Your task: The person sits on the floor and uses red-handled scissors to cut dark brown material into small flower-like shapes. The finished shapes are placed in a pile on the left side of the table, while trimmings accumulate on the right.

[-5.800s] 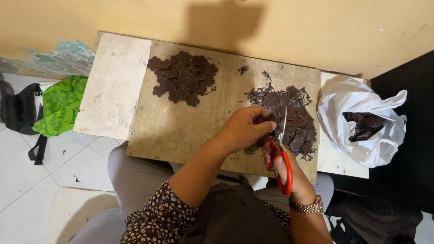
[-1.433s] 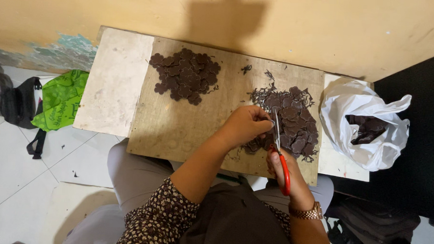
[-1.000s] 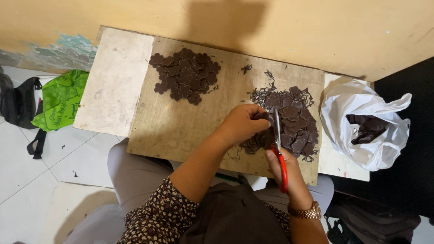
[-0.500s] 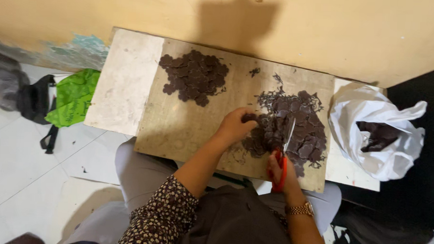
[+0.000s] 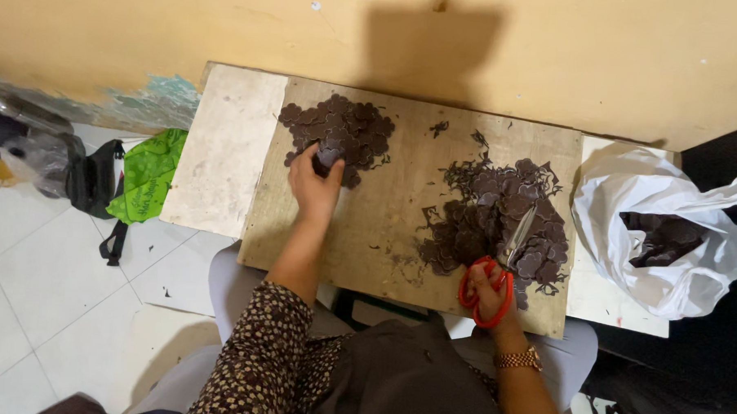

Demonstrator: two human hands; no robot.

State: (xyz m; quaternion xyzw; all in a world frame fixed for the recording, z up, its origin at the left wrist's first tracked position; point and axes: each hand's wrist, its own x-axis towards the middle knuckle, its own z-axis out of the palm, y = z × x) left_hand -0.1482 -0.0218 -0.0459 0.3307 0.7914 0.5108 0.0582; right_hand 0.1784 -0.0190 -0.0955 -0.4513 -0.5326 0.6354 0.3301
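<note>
**Left hand is crossing over to the finished pile**

On the floor at 9 o'clock a green bag (image 5: 147,183) is lying beside a dark bag (image 5: 92,177); neither is touched.

The left hand (image 5: 314,185) is now reaching to 11 o'clock of the wooden board (image 5: 384,224), at the near edge of the pile of cut dark pieces (image 5: 338,132). Its fingers are pressed together around one small dark piece (image 5: 329,157), which it seems to be pinching at the tips; the grip itself is partly hidden by the hand. Half a second ago this hand was at the right side of the board, next to the scissors, so it has travelled across the board with a piece. I judge that one piece is cut free and is being added to the left pile.

At 3 o'clock the uncut heap with trimmings (image 5: 499,220) is staying in its place. The right hand (image 5: 490,289) is resting at 5 o'clock, its fingers curled through the red handles of the scissors (image 5: 501,269), blades lying on the heap and nearly closed. It has not moved much compared with the earlier picture.

At the far right a white plastic bag (image 5: 661,233) is standing open with more dark material inside.
</note>
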